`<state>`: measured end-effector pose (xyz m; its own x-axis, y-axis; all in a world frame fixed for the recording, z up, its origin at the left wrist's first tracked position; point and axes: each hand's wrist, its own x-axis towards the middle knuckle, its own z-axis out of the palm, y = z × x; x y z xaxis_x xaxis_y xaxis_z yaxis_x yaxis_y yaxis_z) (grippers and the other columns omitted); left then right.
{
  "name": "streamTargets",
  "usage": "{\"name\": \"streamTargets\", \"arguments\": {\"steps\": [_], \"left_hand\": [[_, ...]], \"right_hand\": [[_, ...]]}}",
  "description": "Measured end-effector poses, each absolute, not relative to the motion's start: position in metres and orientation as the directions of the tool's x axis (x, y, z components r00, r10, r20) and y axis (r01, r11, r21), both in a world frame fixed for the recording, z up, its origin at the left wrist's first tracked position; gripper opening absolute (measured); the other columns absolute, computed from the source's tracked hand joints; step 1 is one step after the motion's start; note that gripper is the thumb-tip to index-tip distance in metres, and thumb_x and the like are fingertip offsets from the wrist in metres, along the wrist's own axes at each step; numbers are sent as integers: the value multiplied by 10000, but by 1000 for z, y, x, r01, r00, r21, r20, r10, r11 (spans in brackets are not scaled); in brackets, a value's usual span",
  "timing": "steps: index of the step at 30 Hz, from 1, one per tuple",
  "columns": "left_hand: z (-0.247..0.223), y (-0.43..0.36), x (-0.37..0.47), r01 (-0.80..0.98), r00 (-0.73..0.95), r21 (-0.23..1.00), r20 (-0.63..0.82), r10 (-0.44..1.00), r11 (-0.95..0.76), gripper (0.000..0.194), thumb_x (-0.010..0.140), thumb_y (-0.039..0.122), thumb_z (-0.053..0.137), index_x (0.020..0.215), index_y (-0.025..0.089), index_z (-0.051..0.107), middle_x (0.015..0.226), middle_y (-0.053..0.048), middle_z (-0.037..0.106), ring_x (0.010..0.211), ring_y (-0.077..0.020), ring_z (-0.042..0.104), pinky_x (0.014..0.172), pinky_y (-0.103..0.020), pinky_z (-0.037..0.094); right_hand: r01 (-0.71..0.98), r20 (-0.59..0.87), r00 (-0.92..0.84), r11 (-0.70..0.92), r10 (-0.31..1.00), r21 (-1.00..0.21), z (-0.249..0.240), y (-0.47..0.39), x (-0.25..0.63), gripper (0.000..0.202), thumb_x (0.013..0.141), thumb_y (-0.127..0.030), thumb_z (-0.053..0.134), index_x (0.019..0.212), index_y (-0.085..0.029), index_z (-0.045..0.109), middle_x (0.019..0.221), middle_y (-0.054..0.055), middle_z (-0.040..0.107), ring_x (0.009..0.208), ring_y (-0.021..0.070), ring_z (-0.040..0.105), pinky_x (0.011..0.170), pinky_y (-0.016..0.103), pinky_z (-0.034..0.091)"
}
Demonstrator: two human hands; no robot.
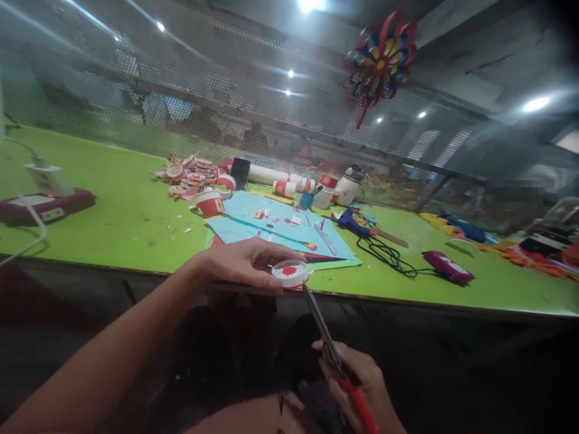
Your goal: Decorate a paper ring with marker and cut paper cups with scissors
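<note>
At the table's front edge, my left hand [246, 265] pinches a paper cup bottom [288, 273], a shallow white round piece with a red patch in its middle. My right hand [357, 380] is closed round the red handles of a pair of scissors [323, 328], lower and to the right. The scissor tips point up and touch or nearly touch the near right rim of the round piece; I cannot tell whether paper lies between the blades. Beyond my left hand, light blue paper sheets [289, 211] lie with paper scraps on them.
A pile of cut cup pieces [194, 172] and a red paper cup [210, 202] sit behind left. A blue glue gun [353, 222], a cable and a purple power strip [449, 267] lie right. Another power strip [45, 205] stands left. Mesh [271, 114] rises behind the green table [113, 241].
</note>
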<state>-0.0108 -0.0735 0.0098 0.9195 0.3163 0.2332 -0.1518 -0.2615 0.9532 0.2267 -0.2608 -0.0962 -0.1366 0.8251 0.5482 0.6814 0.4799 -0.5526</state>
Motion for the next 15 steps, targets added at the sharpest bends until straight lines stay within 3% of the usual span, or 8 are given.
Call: {"name": "streamTargets", "arguments": {"steps": [7, 15], "left_hand": [[12, -76, -8, -216, 906, 956, 271, 326, -197, 499, 705, 289, 787, 1138, 130, 598, 1106, -122, 663, 999, -208, 624, 881, -303, 480], [14, -80, -6, -266, 883, 946, 316, 346, -184, 432, 747, 252, 750, 1086, 152, 501, 1185, -167, 615, 1066, -227, 610, 889, -340, 477]], "right_hand": [[602, 395, -193, 426, 898, -675, -92, -260, 226, 347, 812, -153, 550, 1142, -230, 623, 717, -20, 701, 615, 118, 653, 626, 163, 508], [653, 528, -98, 455, 843, -606, -94, -253, 213, 274, 859, -190, 535, 1107, -227, 645, 682, -8, 652, 536, 111, 590, 534, 161, 482]]}}
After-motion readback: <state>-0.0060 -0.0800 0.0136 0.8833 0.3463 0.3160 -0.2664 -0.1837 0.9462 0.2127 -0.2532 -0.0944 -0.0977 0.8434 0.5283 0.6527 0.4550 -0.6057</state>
